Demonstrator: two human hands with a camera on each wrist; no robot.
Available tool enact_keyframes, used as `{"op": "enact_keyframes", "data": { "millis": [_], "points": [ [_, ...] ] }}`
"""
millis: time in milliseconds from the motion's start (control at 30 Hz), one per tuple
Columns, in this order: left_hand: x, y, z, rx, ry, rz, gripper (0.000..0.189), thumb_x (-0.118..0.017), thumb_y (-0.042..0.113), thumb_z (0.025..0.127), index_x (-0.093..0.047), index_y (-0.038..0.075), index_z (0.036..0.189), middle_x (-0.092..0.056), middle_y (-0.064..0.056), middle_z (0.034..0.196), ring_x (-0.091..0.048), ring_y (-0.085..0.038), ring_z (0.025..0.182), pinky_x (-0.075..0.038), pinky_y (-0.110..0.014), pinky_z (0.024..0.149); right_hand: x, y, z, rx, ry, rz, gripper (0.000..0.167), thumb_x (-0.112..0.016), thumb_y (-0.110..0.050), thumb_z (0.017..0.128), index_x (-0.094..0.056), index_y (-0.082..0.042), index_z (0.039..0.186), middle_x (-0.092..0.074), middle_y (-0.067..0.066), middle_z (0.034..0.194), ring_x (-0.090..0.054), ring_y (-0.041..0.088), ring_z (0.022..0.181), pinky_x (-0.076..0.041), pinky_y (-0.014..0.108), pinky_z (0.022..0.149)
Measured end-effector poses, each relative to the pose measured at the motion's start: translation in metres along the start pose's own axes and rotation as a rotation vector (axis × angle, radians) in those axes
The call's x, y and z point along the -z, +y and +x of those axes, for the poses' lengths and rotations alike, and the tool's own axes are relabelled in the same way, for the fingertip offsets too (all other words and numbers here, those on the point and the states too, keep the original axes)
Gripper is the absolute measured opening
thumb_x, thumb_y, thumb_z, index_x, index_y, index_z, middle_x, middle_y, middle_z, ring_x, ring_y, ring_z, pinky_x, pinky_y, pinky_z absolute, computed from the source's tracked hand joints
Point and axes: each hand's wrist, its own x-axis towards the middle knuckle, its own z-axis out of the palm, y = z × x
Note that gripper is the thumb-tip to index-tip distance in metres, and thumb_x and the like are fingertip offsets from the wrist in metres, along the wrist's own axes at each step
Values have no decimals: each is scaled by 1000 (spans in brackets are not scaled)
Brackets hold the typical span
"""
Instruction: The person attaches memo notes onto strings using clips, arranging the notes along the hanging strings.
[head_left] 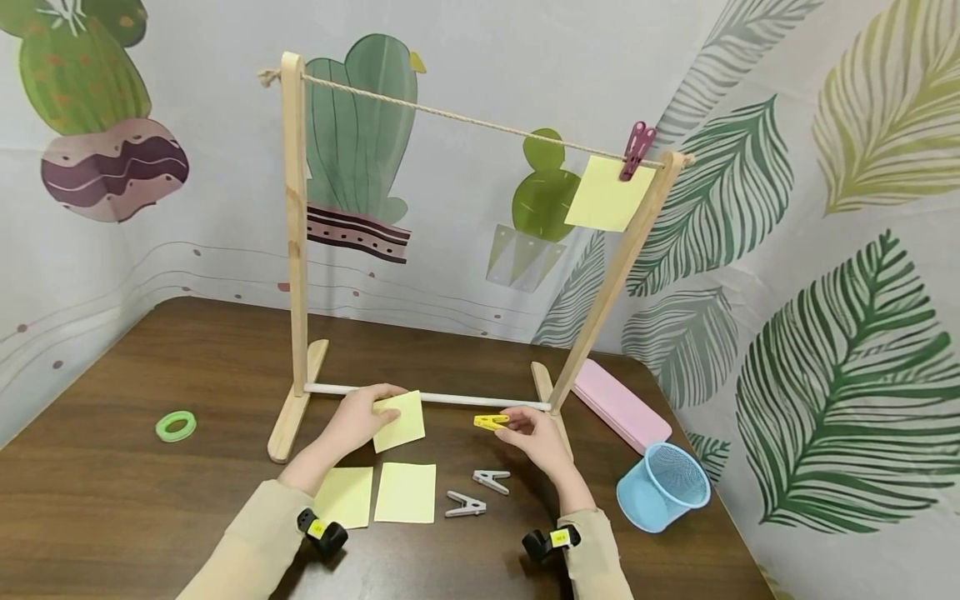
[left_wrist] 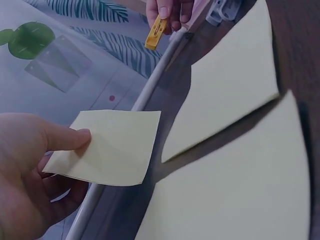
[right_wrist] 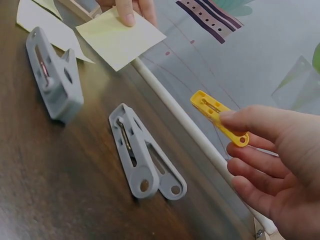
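My left hand pinches a yellow sticky note between thumb and fingers, raised over the table near the rack's white bottom bar. A yellow clothespin is pinched by the thumb and fingers of my right hand, close to the rack's right foot. Two more sticky notes lie side by side on the table below my left hand. Between the hands and nearer to me rest two grey clothespins. Another sticky note hangs from the rope, held by a purple clothespin.
The wooden rack stands across the table's back half. Behind the right post lies a pink case, with a blue mesh pen cup in front of it. A green ring lies at the left. A printed cloth hangs behind the table.
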Motion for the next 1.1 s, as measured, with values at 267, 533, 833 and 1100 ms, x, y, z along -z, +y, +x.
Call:
{"op": "enact_keyframes", "data": {
  "millis": [267, 533, 833, 1100],
  "points": [
    [4, 7, 0, -24, 5, -154, 33, -69, 9, 90, -66, 6, 123, -68, -16, 119, -61, -37, 116, -49, -54, 95, 4, -16, -4, -14, -4, 55, 29, -70, 1, 86, -63, 13, 112, -67, 22, 98, -58, 5, 85, -50, 20, 78],
    [0, 10, 1, -23, -7, -267, 33, -70, 9, 89, -65, 3, 122, -72, -13, 110, -65, -34, 110, -52, -45, 90, -4, 12, 4, -92, 28, 244, 37, -67, -5, 91, -60, 6, 126, -64, 21, 112, -60, 4, 90, -49, 15, 80],
    [0, 11, 2, 111, 28, -317, 30, -73, 9, 86, -66, 2, 114, -73, -12, 102, -65, -20, 88, -51, -30, 78, -5, 12, 5, -109, 29, 351, 47, -65, 1, 90, -51, 9, 134, -56, 17, 113, -60, 1, 90, -51, 15, 79],
    [-3, 11, 2, 153, 26, -334, 27, -74, 10, 85, -65, 2, 110, -71, -13, 103, -65, -21, 92, -53, -32, 79, -7, 13, 4, -123, 75, 372, 35, -68, 6, 84, -55, 12, 116, -61, 1, 97, -63, 3, 85, -53, 17, 76]
  ]
}}
